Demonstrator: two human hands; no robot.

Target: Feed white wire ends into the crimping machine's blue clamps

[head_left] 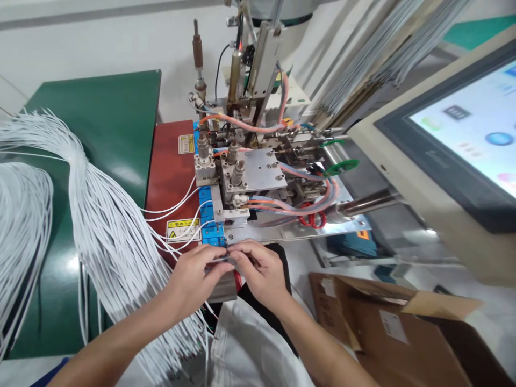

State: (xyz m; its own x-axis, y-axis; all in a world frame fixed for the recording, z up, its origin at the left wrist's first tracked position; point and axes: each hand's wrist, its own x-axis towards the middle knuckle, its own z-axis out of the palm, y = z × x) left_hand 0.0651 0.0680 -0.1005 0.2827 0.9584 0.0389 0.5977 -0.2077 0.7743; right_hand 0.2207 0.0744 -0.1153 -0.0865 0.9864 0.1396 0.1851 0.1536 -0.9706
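Note:
Just in front of the machine's near edge, my two hands meet fingertip to fingertip. My left hand [197,274] is closed in a pinch on a thin white cable [220,260]. At that cable's end, the thumb and fingers of my right hand [262,271] are pressed together; the tip itself is hidden between them. Beside my hands runs a blue slotted holder [206,207] on the machine, with several white cables leading into it from the left. A large bundle of white cables [108,215] hangs over the table to the left of my left forearm.
A green table [116,113] carries a second cable coil [24,231]. The metal machine [258,169], with hoses and cylinders, stands ahead on a red base [167,166]. At right a monitor [463,123] juts in on an arm, above an open cardboard box [387,322].

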